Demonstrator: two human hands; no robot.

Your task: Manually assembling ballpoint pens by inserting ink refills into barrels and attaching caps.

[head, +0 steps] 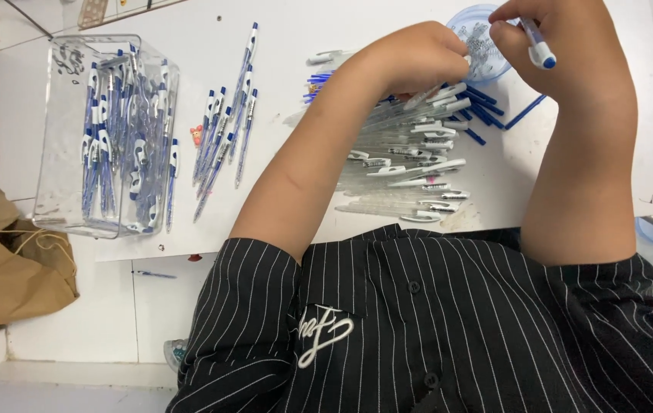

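My right hand pinches a white pen with a blue end over a round clear dish of tiny metal springs at the far side of the white table. Beside the dish's left rim sits my left hand, curled into a loose fist; whatever is inside the fingers is hidden. Under my forearms lies a pile of clear pen barrels with white clips. Several loose blue refills lie between the pile and the dish.
A row of finished blue-and-white pens lies left of my arm, with a small orange charm beside it. A clear plastic bin holding more pens stands at the table's left end. A brown paper bag and one dropped pen are on the floor.
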